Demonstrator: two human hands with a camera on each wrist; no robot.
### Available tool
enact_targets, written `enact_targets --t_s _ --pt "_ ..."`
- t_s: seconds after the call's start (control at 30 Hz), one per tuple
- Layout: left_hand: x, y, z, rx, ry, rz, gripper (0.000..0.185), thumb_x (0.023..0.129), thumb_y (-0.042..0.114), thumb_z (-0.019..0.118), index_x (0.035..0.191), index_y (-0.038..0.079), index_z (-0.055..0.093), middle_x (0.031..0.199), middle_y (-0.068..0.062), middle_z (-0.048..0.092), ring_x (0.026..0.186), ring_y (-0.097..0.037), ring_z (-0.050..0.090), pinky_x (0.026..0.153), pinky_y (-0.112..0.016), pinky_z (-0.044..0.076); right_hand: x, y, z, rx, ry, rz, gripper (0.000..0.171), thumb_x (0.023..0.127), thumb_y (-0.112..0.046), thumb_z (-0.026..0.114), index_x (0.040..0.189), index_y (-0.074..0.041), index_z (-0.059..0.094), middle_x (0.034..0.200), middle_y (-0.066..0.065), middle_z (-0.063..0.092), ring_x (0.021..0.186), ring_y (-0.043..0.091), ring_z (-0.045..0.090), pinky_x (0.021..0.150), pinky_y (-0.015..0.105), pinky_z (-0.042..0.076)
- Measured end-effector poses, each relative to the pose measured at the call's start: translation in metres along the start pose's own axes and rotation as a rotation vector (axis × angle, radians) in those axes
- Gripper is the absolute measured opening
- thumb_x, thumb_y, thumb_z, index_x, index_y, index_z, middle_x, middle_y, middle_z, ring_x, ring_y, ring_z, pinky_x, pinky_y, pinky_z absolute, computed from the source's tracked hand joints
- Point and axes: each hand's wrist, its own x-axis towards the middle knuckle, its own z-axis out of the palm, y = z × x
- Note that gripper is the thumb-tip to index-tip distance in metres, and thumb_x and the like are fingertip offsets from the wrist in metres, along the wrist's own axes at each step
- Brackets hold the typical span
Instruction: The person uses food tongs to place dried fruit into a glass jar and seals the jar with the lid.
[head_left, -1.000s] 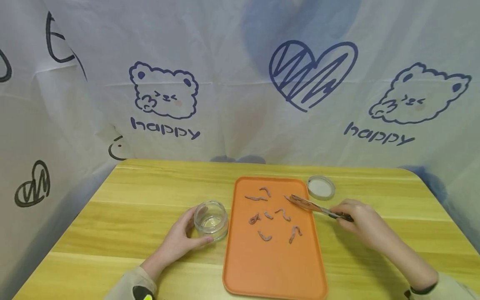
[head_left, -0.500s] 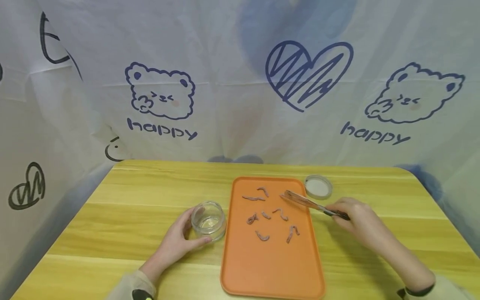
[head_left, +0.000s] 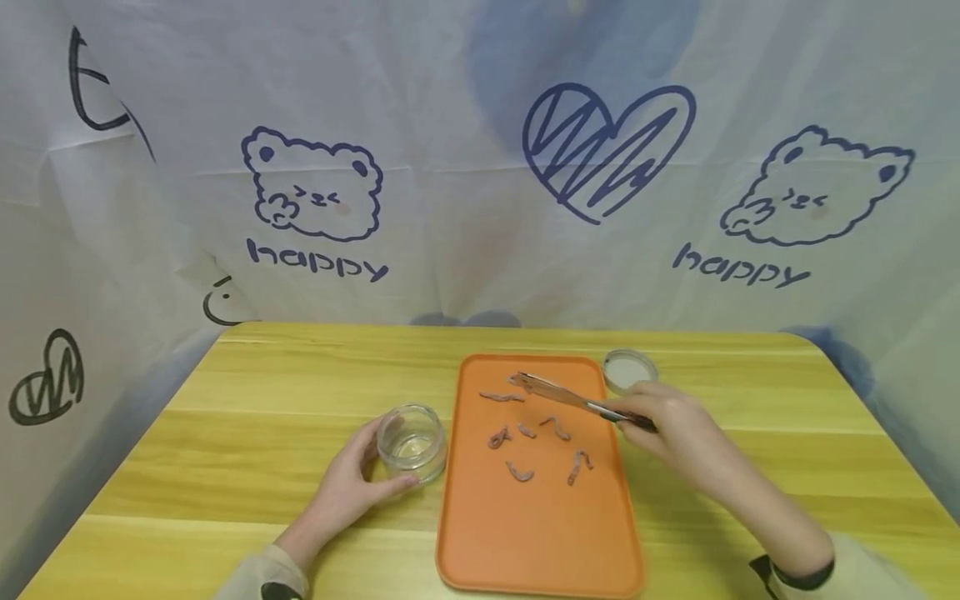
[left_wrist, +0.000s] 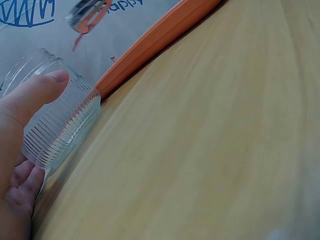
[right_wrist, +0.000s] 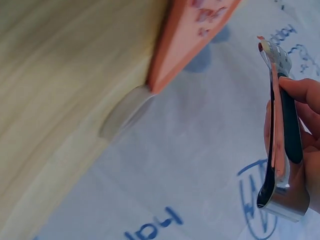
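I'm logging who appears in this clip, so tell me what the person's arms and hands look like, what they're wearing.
Both hands are bare: no gloves, rings or watch visible. The left hand comes out of a pale beige sleeve. The right hand has a similar light sleeve with a dark cuff at the wrist.

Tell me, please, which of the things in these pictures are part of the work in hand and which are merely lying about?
In use:
- tongs, held by the right hand, tips over the worm-like pieces
- orange tray bearing those pieces
- glass jar, held by the left hand

Lying about:
- jar lid, beside the tray on the wooden table
- printed backdrop
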Motion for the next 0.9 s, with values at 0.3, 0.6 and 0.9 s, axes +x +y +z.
enact_targets --t_s 0.3,0.6,0.9 --pt "0.000 -0.002 0.000 0.013 -0.001 0.008 0.086 0.070 0.022 0.086 0.142 0.010 0.040 0.140 -0.013 0.047 0.129 -0.032 0.043 0.110 -0.043 0.031 0.022 -0.036 0.013 0.041 -0.026 -0.130 0.022 0.079 0.001 0.074 0.099 -0.008 0.074 0.086 -0.003 0.063 0.072 0.008 0.050 0.054 0.019 0.046" --pt "0.001 -0.002 0.001 0.027 0.001 -0.006 0.088 0.070 0.022 0.086 0.143 0.006 0.038 0.139 -0.016 0.046 0.128 -0.034 0.044 0.110 -0.044 0.032 0.039 -0.065 0.035 0.104 -0.073 -0.211 0.020 0.084 -0.002 0.070 0.101 -0.012 0.075 0.092 -0.004 0.067 0.085 0.012 0.058 0.063 0.020 0.051" --pt "0.001 -0.003 0.001 0.011 0.004 0.008 0.088 0.070 0.021 0.086 0.142 0.005 0.039 0.138 -0.015 0.047 0.127 -0.032 0.045 0.110 -0.043 0.032 0.047 -0.074 0.046 0.118 -0.151 -0.194 0.017 0.085 -0.007 0.071 0.099 -0.014 0.075 0.093 -0.006 0.065 0.082 0.010 0.056 0.061 0.018 0.048"
